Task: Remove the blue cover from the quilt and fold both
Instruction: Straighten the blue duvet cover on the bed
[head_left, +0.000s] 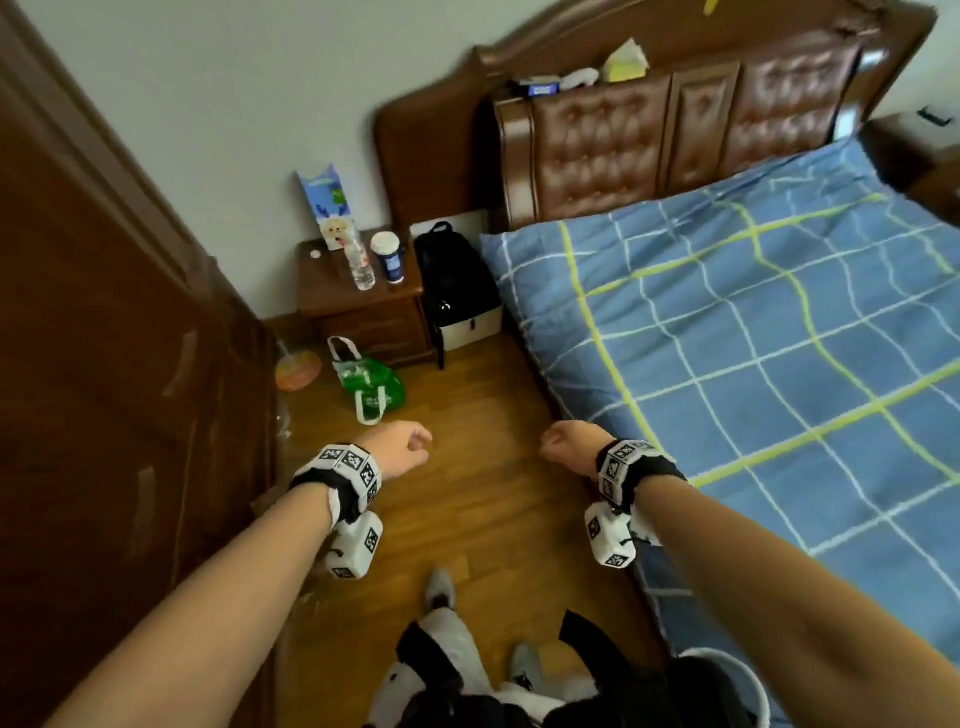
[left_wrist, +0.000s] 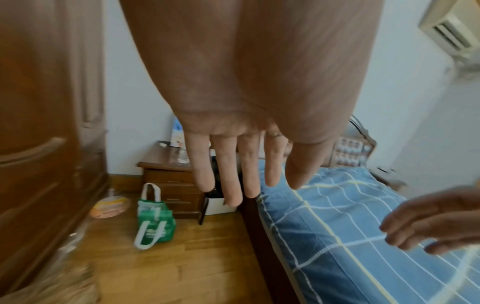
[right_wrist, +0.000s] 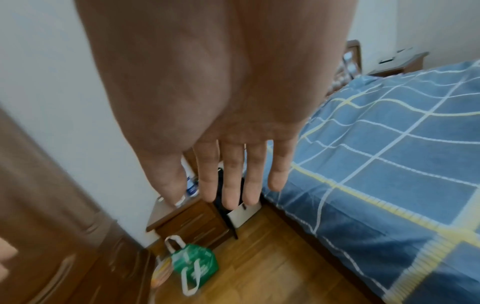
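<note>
The quilt in its blue cover (head_left: 753, 322) with white and yellow-green check lines lies spread flat over the bed, also visible in the left wrist view (left_wrist: 350, 236) and the right wrist view (right_wrist: 376, 174). Both my hands hang over the wooden floor beside the bed's left edge, touching nothing. My left hand (head_left: 402, 449) has its fingers (left_wrist: 228, 185) straight and empty. My right hand (head_left: 569, 444) sits just off the quilt's edge, fingers (right_wrist: 231, 185) straight and empty; it also shows relaxed in the left wrist view (left_wrist: 428, 224).
A wooden nightstand (head_left: 358, 306) holds a water bottle (head_left: 362, 265) and a cup (head_left: 388, 257). A black backpack (head_left: 457, 280) stands between it and the bed. A green bag (head_left: 371, 382) lies on the floor (head_left: 493, 493). A dark wardrobe (head_left: 104, 364) lines the left; a padded headboard (head_left: 675, 130) stands behind.
</note>
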